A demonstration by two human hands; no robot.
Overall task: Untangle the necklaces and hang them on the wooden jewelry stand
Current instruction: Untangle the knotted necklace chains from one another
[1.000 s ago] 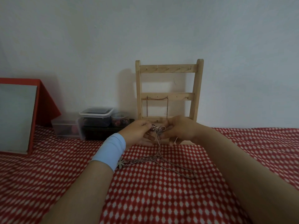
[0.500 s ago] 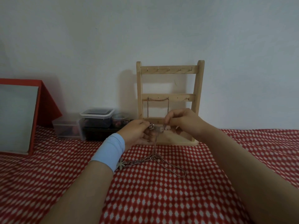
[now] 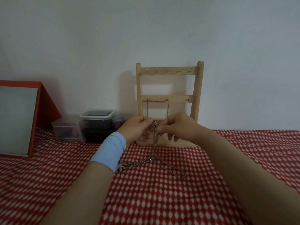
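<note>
**Teasing apart the top of a tangled chain, in front of the stand**

I hold the upper end of the tangled necklaces (image 3: 153, 148) raised between both hands. The wooden jewelry stand (image 3: 200, 95) is just behind them at twelve o'clock. My left hand (image 3: 138, 128) pinches a small ring (image 3: 154, 123), possibly a clasp. My right hand (image 3: 177, 127) pinches the chain just beside it, at three o'clock. The links are too fine for me to tell which strand each hand holds.

To do this well, I judge I should keep both pinches light. I should draw the strands apart slowly and sideways, so the knot (image 3: 152, 158) loosens rather than tightens.

The chains are thin and silvery-pink. They hang straight down to that knot at six o'clock, on the red checked surface (image 3: 162, 200). One strand runs to eight o'clock and ends in a flower-shaped pendant (image 3: 120, 165) by my left wrist. A loop (image 3: 176, 172) trails toward four o'clock. Another chain (image 3: 157, 101) already hangs on the stand's middle rail.
</note>
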